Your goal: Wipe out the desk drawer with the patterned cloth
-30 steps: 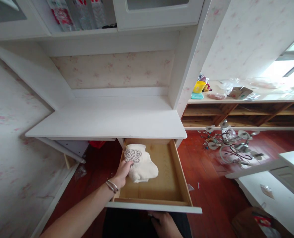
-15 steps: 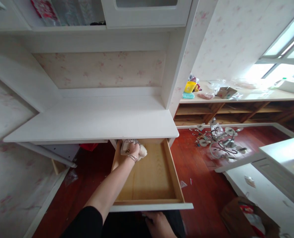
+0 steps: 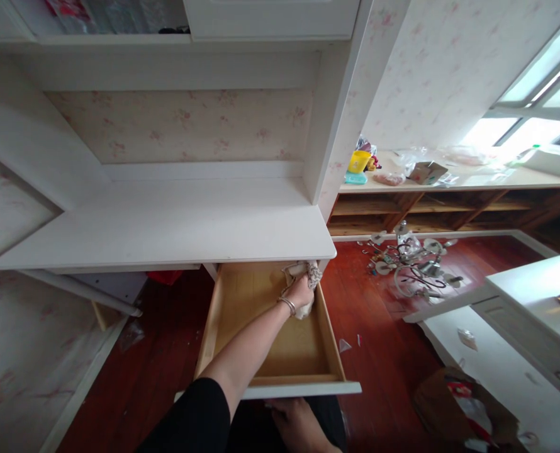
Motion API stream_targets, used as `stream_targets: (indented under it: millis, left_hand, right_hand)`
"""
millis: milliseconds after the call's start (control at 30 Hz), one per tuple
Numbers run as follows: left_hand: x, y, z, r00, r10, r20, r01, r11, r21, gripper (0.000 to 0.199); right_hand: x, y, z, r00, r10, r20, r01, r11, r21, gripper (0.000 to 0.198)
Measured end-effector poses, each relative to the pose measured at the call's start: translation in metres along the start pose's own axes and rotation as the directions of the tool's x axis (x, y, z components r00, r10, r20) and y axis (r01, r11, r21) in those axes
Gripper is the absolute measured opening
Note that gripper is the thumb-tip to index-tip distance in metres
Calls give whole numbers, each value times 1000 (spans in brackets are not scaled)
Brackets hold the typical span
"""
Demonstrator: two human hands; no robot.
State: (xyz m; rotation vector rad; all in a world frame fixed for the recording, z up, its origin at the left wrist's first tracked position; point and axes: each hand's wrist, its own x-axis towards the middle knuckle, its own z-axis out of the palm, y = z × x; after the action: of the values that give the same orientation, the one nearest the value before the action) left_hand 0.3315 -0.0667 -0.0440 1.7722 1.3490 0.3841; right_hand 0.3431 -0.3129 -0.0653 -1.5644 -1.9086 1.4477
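Observation:
My left hand [image 3: 301, 292], with a bracelet at the wrist, is closed around a bunched beige cloth [image 3: 304, 311]. It presses the cloth against the right inner side of a pulled-out wooden drawer [image 3: 246, 308], near the back corner. Patterned folds of the cloth stick up beyond my fingers. Low in the view, just below the drawer's white front edge, my right hand [image 3: 301, 425] is curled. Its fingertips are partly hidden, and what they hold cannot be made out.
The white desk top [image 3: 180, 223] overhangs the back of the drawer. A chandelier [image 3: 414, 261] lies on the red wooden floor [image 3: 369, 327] to the right. A brown bag [image 3: 438, 399] stands near a white cabinet [image 3: 525, 314]. A yellow cup [image 3: 358, 162] sits on the low shelf unit.
My left hand has moved the cloth from the drawer's back left corner across to its right side. My right hand stays below the drawer front. The view has shifted slightly.

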Motion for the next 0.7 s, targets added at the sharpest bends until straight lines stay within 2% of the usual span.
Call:
stream_targets:
  millis: [133, 267, 333, 433, 533, 700]
  left_hand:
    - [-32, -11, -10, 982, 92, 166, -111, 988, 107, 35]
    - [-82, -23, -12, 921, 162, 355, -222, 965, 136, 27]
    - [-107, -27, -11, 865, 219, 451, -321, 933, 162, 36]
    - [-134, -29, -9, 794, 259, 550, -444, 865, 233, 61]
    - [-146, -30, -12, 776, 225, 589, -458, 844, 281, 69]
    - [-147, -37, -25, 785, 179, 593, -398, 879, 263, 57]
  right_hand:
    - [-1, 1, 0, 1000, -9, 8, 9, 1000, 12, 42]
    - [1, 6, -1, 999, -45, 17, 45, 999, 8, 41]
    - [2, 8, -1, 998, -48, 36, 48, 999, -5, 41]
    - [5, 11, 1, 997, -55, 52, 56, 998, -29, 41]
    - [7, 13, 3, 997, -58, 52, 60, 997, -50, 38]
    - [8, 15, 6, 997, -58, 58, 64, 993, -102, 37]
